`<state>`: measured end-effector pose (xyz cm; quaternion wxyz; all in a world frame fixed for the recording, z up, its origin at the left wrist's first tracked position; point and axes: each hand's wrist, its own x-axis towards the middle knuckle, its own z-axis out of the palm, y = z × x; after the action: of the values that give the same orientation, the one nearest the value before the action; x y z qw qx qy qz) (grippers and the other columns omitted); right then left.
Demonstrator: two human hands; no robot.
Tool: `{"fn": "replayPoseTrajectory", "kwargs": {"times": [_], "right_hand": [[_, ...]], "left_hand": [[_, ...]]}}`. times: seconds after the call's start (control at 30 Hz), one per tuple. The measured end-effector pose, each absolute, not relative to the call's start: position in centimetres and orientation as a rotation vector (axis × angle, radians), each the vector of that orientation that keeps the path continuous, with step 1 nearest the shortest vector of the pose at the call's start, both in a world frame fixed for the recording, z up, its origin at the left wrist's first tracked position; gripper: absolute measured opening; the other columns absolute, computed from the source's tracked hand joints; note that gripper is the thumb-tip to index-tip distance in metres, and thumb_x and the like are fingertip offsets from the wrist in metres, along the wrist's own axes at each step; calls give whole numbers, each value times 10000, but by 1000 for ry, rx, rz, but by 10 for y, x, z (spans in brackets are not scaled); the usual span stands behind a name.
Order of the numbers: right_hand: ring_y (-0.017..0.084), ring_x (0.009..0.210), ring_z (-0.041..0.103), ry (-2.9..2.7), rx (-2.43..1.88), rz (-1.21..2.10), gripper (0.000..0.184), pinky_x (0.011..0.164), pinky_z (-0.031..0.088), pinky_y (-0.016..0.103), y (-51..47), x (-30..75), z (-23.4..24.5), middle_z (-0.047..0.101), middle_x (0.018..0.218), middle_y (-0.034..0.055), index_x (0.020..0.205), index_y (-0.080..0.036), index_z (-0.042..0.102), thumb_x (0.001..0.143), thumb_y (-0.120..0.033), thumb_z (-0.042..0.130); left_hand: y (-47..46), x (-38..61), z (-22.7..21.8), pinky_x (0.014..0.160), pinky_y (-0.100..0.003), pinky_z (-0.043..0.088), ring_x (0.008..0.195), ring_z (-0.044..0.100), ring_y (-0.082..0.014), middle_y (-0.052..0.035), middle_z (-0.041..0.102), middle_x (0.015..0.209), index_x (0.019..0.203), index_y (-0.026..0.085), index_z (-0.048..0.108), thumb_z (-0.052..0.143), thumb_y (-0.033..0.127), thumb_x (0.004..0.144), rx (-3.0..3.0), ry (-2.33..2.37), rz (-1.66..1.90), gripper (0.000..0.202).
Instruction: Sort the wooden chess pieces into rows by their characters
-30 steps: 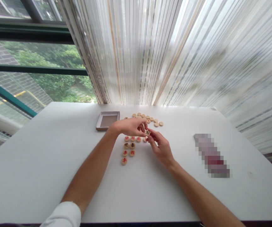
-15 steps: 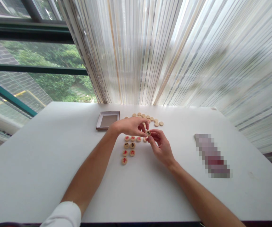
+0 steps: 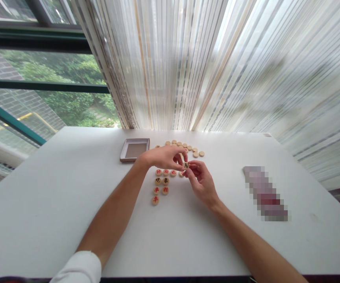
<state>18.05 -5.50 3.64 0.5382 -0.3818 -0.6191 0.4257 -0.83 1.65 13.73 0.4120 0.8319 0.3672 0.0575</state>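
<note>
Below the far string curtain [image 3: 172,67], a broad white table [image 3: 54,204], looking smooth; by judgement, little there to stop a dropped disc from rolling. On the right, well apart from the pieces, a blurred item [image 3: 266,192], too obscured to identify.

Left hand [image 3: 164,158] angled in from the left, palm down, thumb and fingertips pinching a disc. Right hand [image 3: 201,182] opposite, fingers curled, thumb and fingertips pinching the same disc. Risk: a fumble between the two, from letting go on one side without a firm grip on the other.

Shallow tray [image 3: 124,151] at the left, overlapped in view by the left wrist; touching or apart, cannot tell. Might get nudged by a sideways swing of that wrist.

Near side, rows of marked pieces [image 3: 165,181], red and black; far side, loose blank-topped pieces [image 3: 195,155], partly screened by the left hand. Easily knocked askew by a low knuckle.

Smallest: black-marked piece [image 3: 185,165], between both sets of fingertips, tilted. Could squirt loose if squeezed unevenly on its rim.
</note>
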Motion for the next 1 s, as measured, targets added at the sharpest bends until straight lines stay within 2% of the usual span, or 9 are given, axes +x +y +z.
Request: {"fn": "replayPoseTrajectory", "kwargs": {"times": [0.4,0.87,1.0], "right_hand": [[192,791,711,-1439,-901,1065,262,784,586,383,-54,180,36,690,927,45,1114,-233,532,940,-406,622],[177,626,698,-1434,-1021,1018,296,586,575,301,-56,182,44,699,787,28,906,-209,566,871,-473,696],[178,623,701,-1427,-1028,1022,285,595,574,303,-56,183,43,702,763,23,895,-210,570,877,-467,693]], "left_hand": [[14,-6,141,674,-257,479,827,665,-175,-42,714,924,1043,206,627,713,410,783,2130,928,151,341],[1,3,149,566,-233,435,744,664,-167,-14,710,848,952,216,653,716,317,754,2211,995,108,231],[0,4,148,566,-237,433,749,667,-171,-21,712,849,951,213,647,708,337,768,2196,990,97,229]]}}
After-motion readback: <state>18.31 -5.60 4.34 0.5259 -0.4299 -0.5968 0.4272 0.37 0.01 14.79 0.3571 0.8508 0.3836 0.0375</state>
